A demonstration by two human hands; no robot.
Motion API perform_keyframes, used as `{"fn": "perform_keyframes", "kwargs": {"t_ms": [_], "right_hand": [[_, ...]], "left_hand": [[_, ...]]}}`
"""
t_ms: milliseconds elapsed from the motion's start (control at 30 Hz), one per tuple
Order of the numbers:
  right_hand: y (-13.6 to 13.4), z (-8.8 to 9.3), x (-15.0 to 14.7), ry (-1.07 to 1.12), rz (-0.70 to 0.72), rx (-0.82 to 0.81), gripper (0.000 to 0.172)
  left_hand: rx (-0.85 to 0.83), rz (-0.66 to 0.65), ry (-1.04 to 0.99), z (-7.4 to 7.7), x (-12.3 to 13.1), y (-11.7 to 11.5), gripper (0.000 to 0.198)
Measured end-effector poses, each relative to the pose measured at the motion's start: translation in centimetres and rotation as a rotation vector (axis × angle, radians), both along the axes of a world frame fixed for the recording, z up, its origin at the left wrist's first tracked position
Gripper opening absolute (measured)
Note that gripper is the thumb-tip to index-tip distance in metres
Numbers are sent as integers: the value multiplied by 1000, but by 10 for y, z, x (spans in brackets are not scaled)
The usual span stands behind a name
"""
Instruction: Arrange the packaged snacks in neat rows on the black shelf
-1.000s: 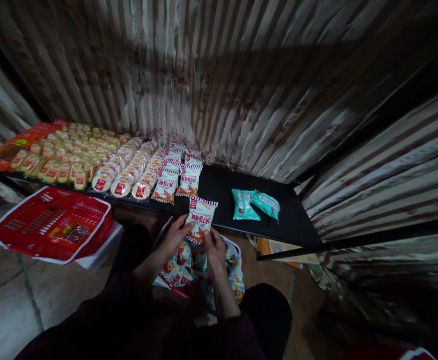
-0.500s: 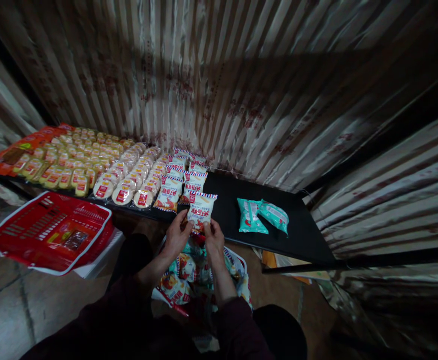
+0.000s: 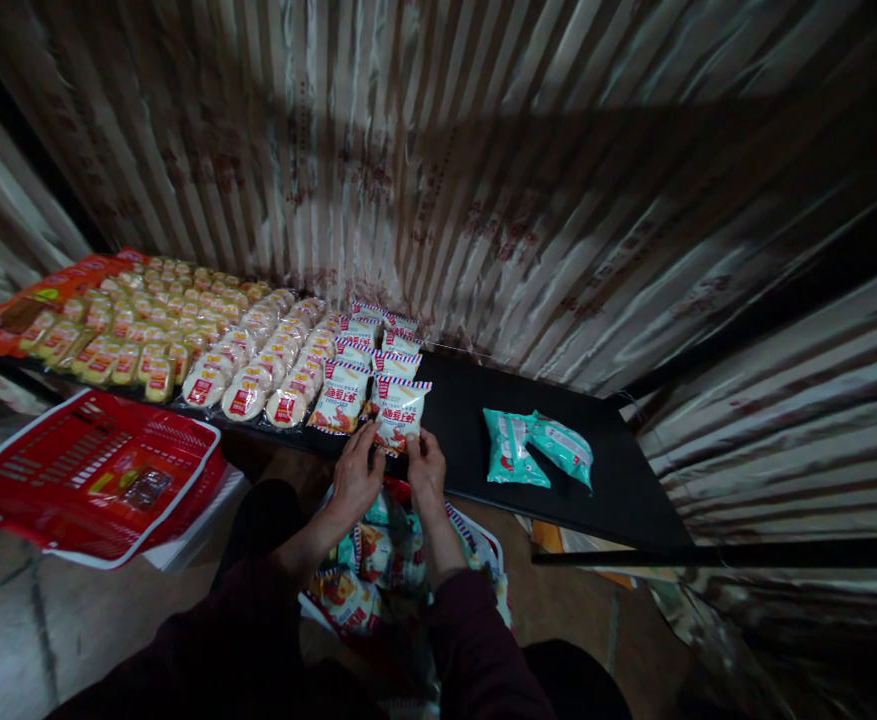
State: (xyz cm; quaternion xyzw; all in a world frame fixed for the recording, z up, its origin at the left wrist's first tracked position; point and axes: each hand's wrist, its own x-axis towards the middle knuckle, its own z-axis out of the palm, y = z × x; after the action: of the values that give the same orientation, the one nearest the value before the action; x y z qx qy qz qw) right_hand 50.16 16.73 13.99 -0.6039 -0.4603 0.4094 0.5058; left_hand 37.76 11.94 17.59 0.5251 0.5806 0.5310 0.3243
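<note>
A small white snack bag [image 3: 399, 408] with red lettering and a striped top edge is held upright at the front of the black shelf [image 3: 462, 420]. My left hand [image 3: 358, 470] grips its lower left corner, and my right hand [image 3: 426, 470] pinches its lower right side. Just left of it stands a matching snack bag [image 3: 340, 395], with several more in two rows behind. Below my wrists, a basket [image 3: 494, 545] holds several mixed snack packets [image 3: 370, 552], partly hidden by my arms.
Two teal snack bags [image 3: 513, 447] lie on the shelf's right part. Further left are rows of round wrapped crackers [image 3: 244, 395], small yellow packets [image 3: 119, 362] and orange bags [image 3: 40, 295]. A red basket [image 3: 85, 480] with one packet inside sits at left. Striped sheeting [image 3: 423, 180] hangs behind.
Both hands have brought the held bag slightly forward and down, in line with the front of its row. The camera view has shifted a little.
</note>
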Motion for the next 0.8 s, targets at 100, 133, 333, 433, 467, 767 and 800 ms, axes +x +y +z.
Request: {"fn": "perform_keyframes", "kwargs": {"t_ms": [100, 133, 333, 433, 467, 767, 800], "right_hand": [[3, 2, 0, -69, 13, 4, 44], [4, 3, 0, -102, 13, 6, 44], [1, 9, -5, -381, 17, 31, 49], [1, 9, -8, -451, -11, 106, 53], [1, 9, -9, -466, -17, 123, 53], [2, 7, -15, -508, 30, 161, 50], [2, 7, -15, -510, 30, 160, 51]], "left_hand": [[9, 4, -6, -5, 1, 3, 41], [12, 7, 9, -7, 1, 4, 41], [35, 14, 293, -17, 1, 6, 43], [59, 15, 403, -20, 0, 5, 44], [69, 15, 426, -21, 0, 5, 44], [123, 50, 495, -27, 1, 5, 47], [125, 50, 498, -27, 2, 5, 48]]}}
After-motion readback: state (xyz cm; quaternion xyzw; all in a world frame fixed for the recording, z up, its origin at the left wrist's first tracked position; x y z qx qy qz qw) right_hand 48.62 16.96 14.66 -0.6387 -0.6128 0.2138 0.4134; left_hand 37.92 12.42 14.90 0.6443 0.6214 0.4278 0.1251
